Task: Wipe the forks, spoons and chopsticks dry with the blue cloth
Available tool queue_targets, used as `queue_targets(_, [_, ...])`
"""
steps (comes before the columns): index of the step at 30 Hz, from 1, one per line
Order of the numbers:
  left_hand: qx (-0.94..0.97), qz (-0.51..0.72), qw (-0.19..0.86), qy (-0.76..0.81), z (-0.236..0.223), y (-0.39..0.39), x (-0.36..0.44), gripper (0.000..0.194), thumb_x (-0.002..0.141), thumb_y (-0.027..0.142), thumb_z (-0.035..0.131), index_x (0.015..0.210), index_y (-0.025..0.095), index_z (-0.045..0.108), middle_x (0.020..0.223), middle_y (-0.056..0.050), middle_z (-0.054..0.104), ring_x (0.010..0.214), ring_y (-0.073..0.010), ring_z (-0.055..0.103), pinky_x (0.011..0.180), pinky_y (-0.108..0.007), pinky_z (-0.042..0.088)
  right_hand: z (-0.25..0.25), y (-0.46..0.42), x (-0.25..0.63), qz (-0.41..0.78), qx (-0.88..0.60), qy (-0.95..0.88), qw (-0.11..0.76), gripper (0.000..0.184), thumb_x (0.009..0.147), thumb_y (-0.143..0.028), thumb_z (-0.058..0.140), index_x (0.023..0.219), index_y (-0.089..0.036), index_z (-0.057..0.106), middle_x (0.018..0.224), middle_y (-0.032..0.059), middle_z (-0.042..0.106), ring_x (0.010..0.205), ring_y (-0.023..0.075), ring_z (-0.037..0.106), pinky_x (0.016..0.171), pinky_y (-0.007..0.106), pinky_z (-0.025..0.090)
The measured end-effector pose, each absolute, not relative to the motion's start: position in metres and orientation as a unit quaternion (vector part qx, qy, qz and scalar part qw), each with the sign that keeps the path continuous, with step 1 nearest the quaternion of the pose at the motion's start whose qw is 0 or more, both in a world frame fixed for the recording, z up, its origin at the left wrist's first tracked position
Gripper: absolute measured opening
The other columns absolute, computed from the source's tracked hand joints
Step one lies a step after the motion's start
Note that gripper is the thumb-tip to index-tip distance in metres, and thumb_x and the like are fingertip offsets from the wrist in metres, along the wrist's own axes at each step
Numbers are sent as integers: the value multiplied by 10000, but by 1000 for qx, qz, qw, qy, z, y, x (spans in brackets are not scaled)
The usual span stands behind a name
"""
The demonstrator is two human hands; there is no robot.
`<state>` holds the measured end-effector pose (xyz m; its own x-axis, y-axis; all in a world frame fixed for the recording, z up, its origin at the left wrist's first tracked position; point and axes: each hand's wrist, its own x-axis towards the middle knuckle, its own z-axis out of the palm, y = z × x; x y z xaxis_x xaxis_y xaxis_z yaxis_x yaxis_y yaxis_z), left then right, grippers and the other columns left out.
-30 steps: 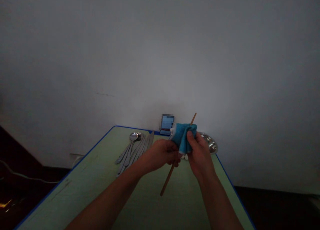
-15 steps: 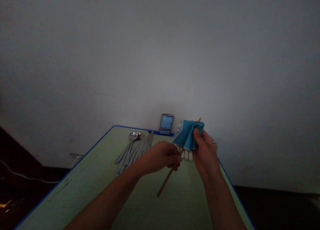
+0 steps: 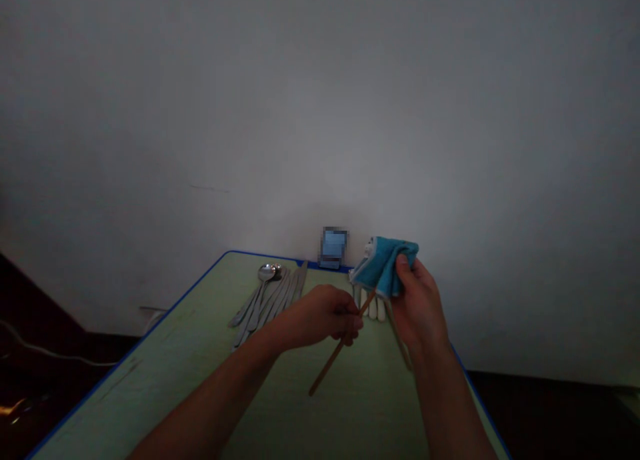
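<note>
Blue cloth (image 3: pixel 384 267), one piece, was pinched in the right hand (image 3: pixel 417 307), beside the closed left hand (image 3: pixel 325 317) gripping one wooden chopstick (image 3: pixel 335 353). A second thin stick (image 3: pixel 400 340) hung by the right palm. Both hands reached past the far edge of the tabletop (image 3: pixel 165 373).

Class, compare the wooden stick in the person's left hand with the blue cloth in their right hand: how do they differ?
The wooden stick is thin, straight and brown, while the blue cloth is soft-looking and bunched. The left hand grips the stick partway along; the right hand pinches the cloth. Both are held above the table.
</note>
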<state>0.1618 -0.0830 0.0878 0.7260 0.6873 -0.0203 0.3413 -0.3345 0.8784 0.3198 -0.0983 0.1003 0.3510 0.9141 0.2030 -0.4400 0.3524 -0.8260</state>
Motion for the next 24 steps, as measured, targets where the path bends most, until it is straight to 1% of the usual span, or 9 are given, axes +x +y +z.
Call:
queue_targets(4, [802, 175, 475, 319, 88, -84, 161, 237, 787, 313, 526, 702, 128, 646, 631, -47, 670, 574, -131, 601, 525, -200, 426, 101, -97, 322, 448, -344, -340, 752, 260, 688, -375, 692, 860, -191, 626, 804, -21, 668, 682, 105, 588, 686, 266, 470])
queue_targets(13, [809, 159, 468, 317, 85, -83, 160, 244, 791, 314, 520, 716, 129, 661, 665, -57, 691, 601, -137, 621, 544, -201, 426, 102, -95, 327, 429, -348, -346, 758, 281, 688, -411, 688, 857, -194, 628, 813, -9, 675, 737, 132, 608, 728, 302, 469])
queue_targets(18, [808, 157, 472, 315, 86, -84, 159, 242, 789, 310, 521, 719, 125, 661, 660, -55, 688, 598, -140, 621, 548, -206, 437, 103, -96, 329, 432, -345, -339, 761, 253, 699, -374, 684, 863, -189, 632, 812, -20, 674, 704, 112, 598, 737, 296, 470])
queue_targets(24, [799, 151, 492, 312, 83, -83, 158, 236, 786, 304, 525, 720, 120, 657, 665, -57, 681, 617, -150, 636, 570, -218, 465, 104, -95, 332, 429, -338, -327, 771, 240, 696, -351, 689, 863, -186, 635, 829, -16, 677, 749, 113, 601, 760, 288, 468])
